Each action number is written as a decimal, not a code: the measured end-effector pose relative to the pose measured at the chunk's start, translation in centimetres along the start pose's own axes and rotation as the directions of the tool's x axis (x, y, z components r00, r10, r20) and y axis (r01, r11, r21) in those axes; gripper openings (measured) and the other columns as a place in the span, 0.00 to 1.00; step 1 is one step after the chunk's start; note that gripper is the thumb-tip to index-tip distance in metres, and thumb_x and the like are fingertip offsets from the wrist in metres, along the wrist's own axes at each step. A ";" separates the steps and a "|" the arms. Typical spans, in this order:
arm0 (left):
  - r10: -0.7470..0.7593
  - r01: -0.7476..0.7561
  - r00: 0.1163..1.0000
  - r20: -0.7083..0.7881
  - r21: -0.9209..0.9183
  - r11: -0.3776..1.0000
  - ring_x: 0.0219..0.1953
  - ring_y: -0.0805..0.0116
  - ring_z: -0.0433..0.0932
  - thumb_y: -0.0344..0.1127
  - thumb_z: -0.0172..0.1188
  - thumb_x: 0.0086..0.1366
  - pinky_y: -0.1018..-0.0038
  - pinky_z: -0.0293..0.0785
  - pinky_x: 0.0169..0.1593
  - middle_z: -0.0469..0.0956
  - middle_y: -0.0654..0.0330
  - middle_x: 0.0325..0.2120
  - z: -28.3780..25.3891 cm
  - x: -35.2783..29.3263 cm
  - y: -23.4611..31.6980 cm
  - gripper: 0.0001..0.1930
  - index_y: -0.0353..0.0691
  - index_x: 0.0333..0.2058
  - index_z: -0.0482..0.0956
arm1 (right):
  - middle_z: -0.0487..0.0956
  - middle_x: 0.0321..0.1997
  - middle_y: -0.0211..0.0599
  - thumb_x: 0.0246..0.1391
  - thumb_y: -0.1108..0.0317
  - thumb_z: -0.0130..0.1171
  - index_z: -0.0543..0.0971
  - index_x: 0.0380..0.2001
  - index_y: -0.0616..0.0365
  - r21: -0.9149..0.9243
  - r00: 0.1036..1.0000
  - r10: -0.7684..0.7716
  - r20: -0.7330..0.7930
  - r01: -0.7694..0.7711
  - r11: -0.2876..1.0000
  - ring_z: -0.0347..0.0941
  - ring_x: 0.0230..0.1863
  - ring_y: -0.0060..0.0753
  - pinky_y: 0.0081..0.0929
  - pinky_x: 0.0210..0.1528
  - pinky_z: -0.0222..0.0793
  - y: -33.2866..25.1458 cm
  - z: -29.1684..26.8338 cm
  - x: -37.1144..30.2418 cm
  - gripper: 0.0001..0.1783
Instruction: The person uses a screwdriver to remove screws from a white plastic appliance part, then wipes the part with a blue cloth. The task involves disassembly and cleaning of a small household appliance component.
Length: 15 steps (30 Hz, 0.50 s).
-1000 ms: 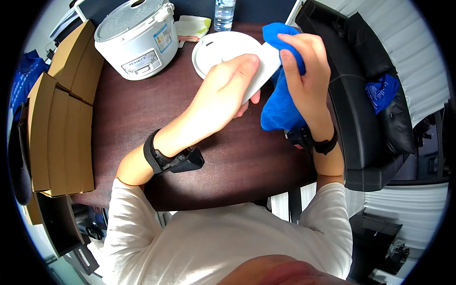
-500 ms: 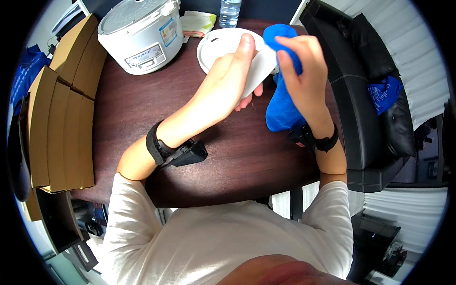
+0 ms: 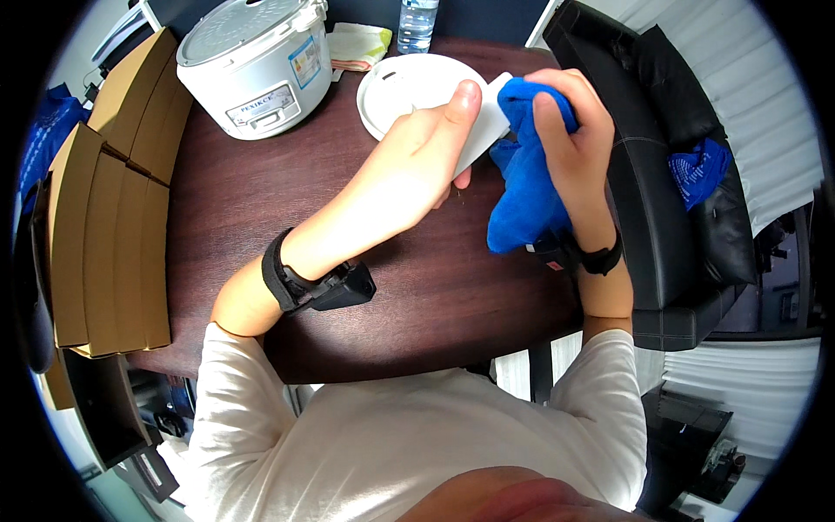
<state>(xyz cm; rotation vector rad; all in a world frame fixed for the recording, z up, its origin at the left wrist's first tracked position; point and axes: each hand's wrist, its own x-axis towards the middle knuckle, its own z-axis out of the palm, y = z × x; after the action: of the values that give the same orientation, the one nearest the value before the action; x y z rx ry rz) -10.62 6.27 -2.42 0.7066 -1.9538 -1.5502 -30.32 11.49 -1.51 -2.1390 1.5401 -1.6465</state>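
Note:
My left hand (image 3: 430, 139) is closed around a white, flat, smooth piece (image 3: 487, 126), thumb on top and a fingertip showing below. Its exact kind is hard to make out, since the hand hides much of it. In my right hand (image 3: 578, 130) is a bunched blue cloth (image 3: 526, 196), pinched at the top between thumb and fingers, with the rest hanging toward me. The cloth's upper fold meets the far right end of the white piece. Beyond my left hand a round white lid (image 3: 374, 97) with a small dark slot lies on the table.
A white rice cooker (image 3: 261, 74) stands at the far left of the dark wooden table (image 3: 235, 191). Behind the lid are a folded light cloth (image 3: 358, 45) and a water bottle (image 3: 417, 26). Cardboard boxes (image 3: 113, 244) line the left edge; a black sofa (image 3: 652, 183) is at the right.
My right hand has shifted slightly right and toward me with the blue cloth, which is now gathered at the white piece's end. My left hand has moved slightly right and tilted the piece.

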 end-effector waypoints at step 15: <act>0.104 -0.105 0.994 -0.039 -0.018 0.994 0.23 0.72 0.73 0.59 0.34 0.74 0.75 0.69 0.30 0.73 0.59 0.17 0.1 -0.4 0.5 0.35 0.30 0.33 0.77 | 0.74 0.39 0.41 0.53 0.68 0.63 0.78 0.39 0.58 -0.451 0.949 -0.303 -0.083 0.235 0.861 0.76 0.38 0.42 0.33 0.37 0.73 1.5 1.9 0.0 0.11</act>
<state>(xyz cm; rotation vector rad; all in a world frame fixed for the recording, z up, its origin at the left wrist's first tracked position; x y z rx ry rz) -10.47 6.72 -2.01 0.6104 -1.9135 -1.4813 -29.86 9.77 -3.18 -2.6153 1.8821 -1.7050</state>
